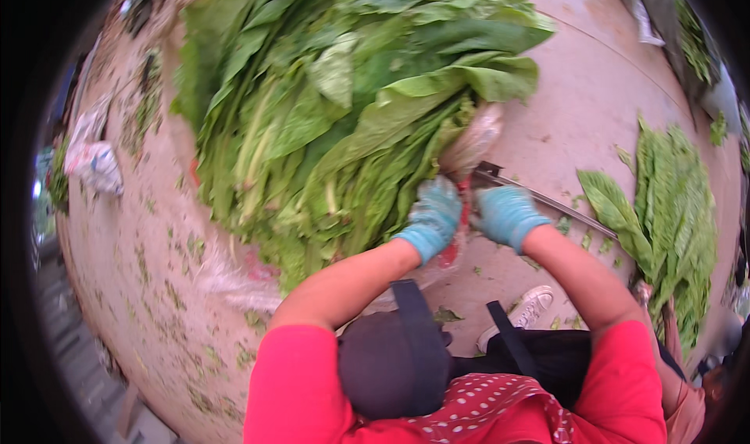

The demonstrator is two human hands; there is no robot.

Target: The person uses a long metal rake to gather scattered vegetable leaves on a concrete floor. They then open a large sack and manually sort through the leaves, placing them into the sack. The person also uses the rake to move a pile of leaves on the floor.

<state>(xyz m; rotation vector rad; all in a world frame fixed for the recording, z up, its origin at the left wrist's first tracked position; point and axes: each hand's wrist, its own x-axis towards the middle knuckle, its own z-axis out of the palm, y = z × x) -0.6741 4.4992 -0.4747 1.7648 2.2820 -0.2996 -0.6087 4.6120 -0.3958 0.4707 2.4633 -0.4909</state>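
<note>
A large heap of long green leafy vegetables (328, 127), stems towards me, lies on a clear plastic sheet (240, 277) on the floor. At its right edge my left hand (436, 215), in a light blue knit glove, is closed on the edge of the plastic wrap (477, 136), which has red parts. My right hand (507, 212), gloved alike and blurred, is just right of the same plastic; whether its fingers grip it cannot be told. A narrow metal bar (562, 207) lies on the floor behind my right hand.
Another pile of leafy greens (674, 215) is at the right, beside another person's arm (671, 327). A white plastic bag (96, 160) lies at the left. Leaf scraps (196, 245) litter the concrete floor. A white shoe (518, 315) is below my right hand.
</note>
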